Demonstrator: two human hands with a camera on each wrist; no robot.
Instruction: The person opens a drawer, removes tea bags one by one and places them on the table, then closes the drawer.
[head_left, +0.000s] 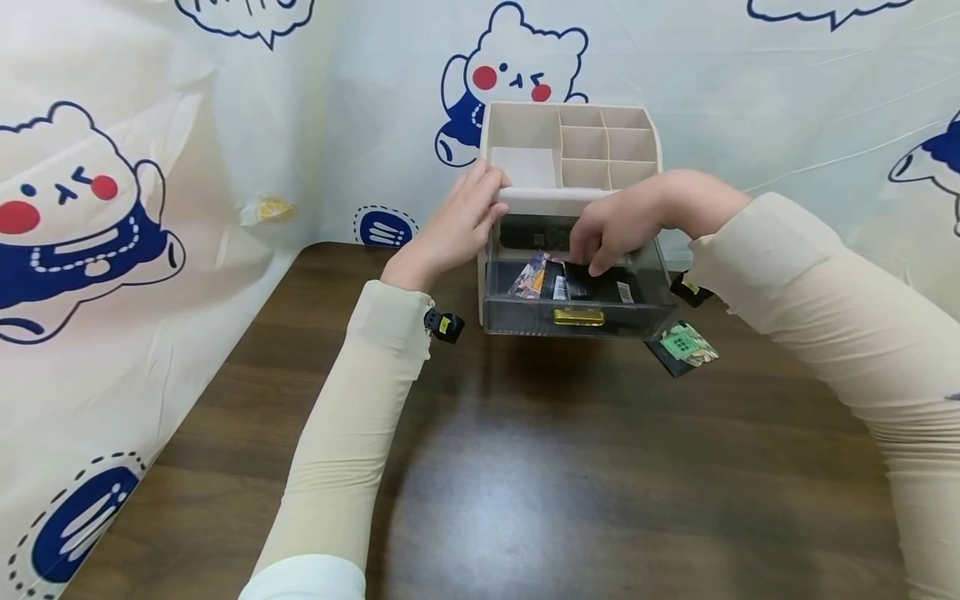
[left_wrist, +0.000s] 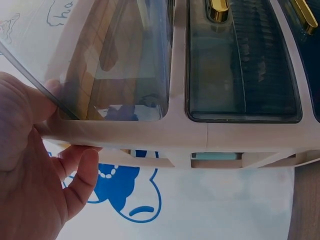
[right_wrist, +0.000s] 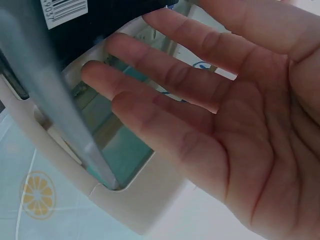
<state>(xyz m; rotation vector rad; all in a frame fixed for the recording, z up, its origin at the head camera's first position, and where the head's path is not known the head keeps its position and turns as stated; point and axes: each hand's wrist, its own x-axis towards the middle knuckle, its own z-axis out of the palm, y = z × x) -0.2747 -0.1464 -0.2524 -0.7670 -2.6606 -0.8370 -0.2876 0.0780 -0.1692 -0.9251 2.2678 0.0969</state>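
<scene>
A cream desk organizer [head_left: 570, 200] stands at the back of the table, its smoky see-through top drawer [head_left: 517, 315] pulled out by a gold handle side. My left hand [head_left: 461, 221] grips the organizer's upper left corner, thumb at the front frame and fingers over the top edge. Inside the drawer, my right hand [head_left: 618, 221] pinches a flat black packet [right_wrist: 95, 27] with a white barcode; the other fingers spread apart in the right wrist view. Colorful cards [head_left: 531, 277] lie to the left of that hand. The thumb's tip is hidden in the right wrist view.
On the table [head_left: 637, 483], by the drawer's right front corner, lies a green patterned packet [head_left: 686, 343] over a dark flat piece. Open compartments [head_left: 607, 143] top the organizer. More closed drawers [left_wrist: 245, 65] sit below. A printed cloth [head_left: 375, 108] hangs close behind.
</scene>
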